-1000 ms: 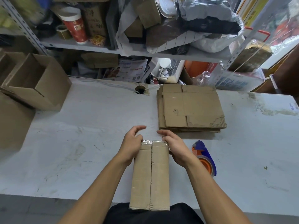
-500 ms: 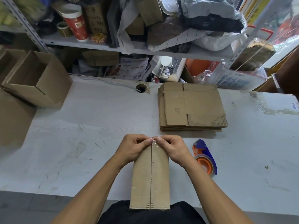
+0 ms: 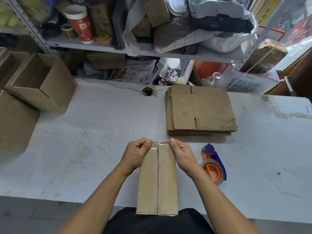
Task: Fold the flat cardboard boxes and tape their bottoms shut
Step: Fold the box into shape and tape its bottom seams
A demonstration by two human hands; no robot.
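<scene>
Folded box (image 3: 157, 179) stands at the near edge of the table (image 3: 94, 132), directly in front of the person, closed flaps facing up, seam running away from the body down the middle. Clear tape (image 3: 158, 146) lies across the far end of the seam and wraps over that edge. Left hand (image 3: 135, 155) grips the far left corner of the box, fingers curled round the side, thumb pressing down on the tape. Right hand (image 3: 181, 155) mirrors it on the far right corner, fingers curled, thumb on the tape; the two thumb tips nearly meet at the seam. Both grips thus closed on the box, not spread. Tape dispenser (image 3: 213, 166), orange and blue with a clear roll, lies on the table just right of the right wrist, not touched. Stack of flat boxes (image 3: 200, 110) sits farther back on the table, right of centre, well apart from the hands; top sheet has a ragged near-right edge. Open assembled box (image 3: 42, 85) lies at the far left of the table; another cardboard box (image 3: 13, 122) sits nearer the left edge, partly out of frame. Shelf (image 3: 104, 48) behind the table holds a red and white cup (image 3: 81, 24), bags and cardboard scraps.
</scene>
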